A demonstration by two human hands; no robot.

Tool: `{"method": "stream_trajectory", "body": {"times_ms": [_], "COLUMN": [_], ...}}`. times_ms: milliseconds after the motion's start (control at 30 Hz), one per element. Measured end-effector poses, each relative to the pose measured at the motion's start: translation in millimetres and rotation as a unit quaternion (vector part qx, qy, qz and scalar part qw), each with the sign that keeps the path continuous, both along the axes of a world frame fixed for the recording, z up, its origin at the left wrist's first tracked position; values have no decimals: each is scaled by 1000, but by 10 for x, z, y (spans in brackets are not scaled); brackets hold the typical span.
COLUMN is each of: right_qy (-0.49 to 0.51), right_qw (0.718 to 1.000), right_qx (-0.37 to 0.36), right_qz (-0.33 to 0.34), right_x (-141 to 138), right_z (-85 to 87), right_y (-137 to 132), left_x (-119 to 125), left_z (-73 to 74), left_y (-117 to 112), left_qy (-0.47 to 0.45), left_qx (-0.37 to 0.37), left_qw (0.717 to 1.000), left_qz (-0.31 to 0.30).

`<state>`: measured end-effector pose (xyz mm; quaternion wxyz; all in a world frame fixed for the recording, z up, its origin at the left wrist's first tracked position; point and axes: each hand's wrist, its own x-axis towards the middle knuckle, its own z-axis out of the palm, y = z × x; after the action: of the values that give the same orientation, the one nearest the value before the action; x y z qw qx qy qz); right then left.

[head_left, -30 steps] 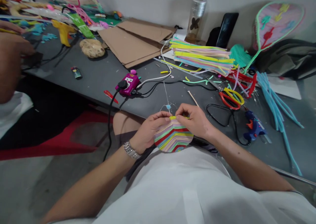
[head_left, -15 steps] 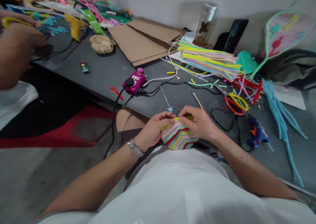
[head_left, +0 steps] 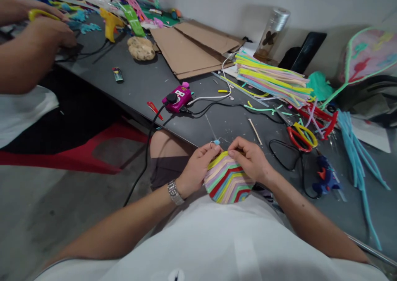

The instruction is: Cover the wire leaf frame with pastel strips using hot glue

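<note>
The left hand (head_left: pixel 197 169), wearing a metal link watch (head_left: pixel 175 192), and the right hand (head_left: pixel 249 159) are both closed on the upper rim of a striped chevron disc (head_left: pixel 228 179), held just above the person's white shirt (head_left: pixel 217 239). The strips appear to be pipe cleaners, though the view is too soft to confirm this. A small blue tag (head_left: pixel 216 142) sits just above the fingers, on a thin wire (head_left: pixel 211 128). Risk: a relaxed grip could let the strips spring loose or the disc drop. A black cord (head_left: pixel 145 161) runs from a magenta power socket (head_left: pixel 177 99) over the edge of the grey table (head_left: pixel 133 91), beside the knee (head_left: pixel 164 148); a leg movement could snag it. Beyond lie a blue glue gun (head_left: pixel 325 177) and red-and-yellow scissors (head_left: pixel 302 138). A co-worker's hands (head_left: pixel 46 33) work at far left.
</note>
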<state>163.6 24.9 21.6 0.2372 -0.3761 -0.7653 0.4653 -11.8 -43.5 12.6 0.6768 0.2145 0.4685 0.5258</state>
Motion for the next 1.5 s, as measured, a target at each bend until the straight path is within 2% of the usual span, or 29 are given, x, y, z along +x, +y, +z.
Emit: {"method": "stream_trajectory", "body": {"times_ms": [167,267,400,533,833,1033,1333,1500], "right_qy": [0,4,7,5,-6,-10,-17,21], "right_qw": [1000,1000,1000,1000,1000,1000,999,996], "right_qx": [12,6,1,5,18,2,-17,-63], "right_qz": [16,26,25,23,20,23,35,64], "right_x": [-23,-28,-22,-16,-20,-28,-35,31], "right_z": [7,19,36,53,82,96,130,171], "right_y": [-37,-46,-57,-68,-68,-74,-73,-7], "left_x": [44,65,63,5,-167,-209,-225,-210], "left_z": [-27,-20,-6,19,25,11,32,65], "left_y": [-82,-105,-121,-143,-137,-130,-127,-125], "left_qy": [47,34,4,34,33,64,74,86], "left_qx": [17,15,3,9,24,53,48,40], "left_qw": [998,999,1000,999,995,991,990,989], "left_qz": [24,27,9,-8,-91,-106,-108,-116]}}
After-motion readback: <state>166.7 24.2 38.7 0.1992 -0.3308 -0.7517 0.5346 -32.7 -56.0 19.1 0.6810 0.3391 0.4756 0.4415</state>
